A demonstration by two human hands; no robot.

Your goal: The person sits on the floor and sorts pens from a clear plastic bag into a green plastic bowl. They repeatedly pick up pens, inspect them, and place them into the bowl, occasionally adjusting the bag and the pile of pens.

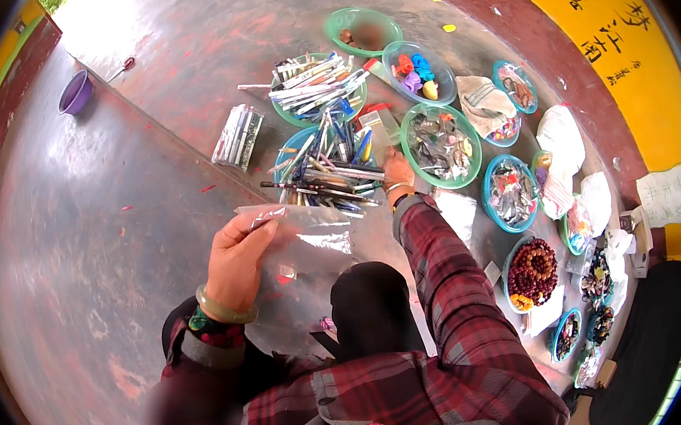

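- Above the floor [158, 271], toward the person's left, hangs a clear plastic bag [322, 237], its upper left corner in the left hand [238, 253] — thumb and fingers pinching the film together.
- Thin and limp by its look, the bag should weigh next to nothing; the film is probably slippery and apt to cling to itself, so an edge makes the surest hold.
- Beside the blue basin [288, 143] of pens [328, 168], the right hand [396, 173] is at the near end of a clear box [382, 131]; whether its fingers grip it or only touch, I cannot tell.
- That box looks stiff and light — perhaps brittle, so best held gently by its sides.
- The pens seem hard, smooth and likely to roll; mid-barrel suits them.
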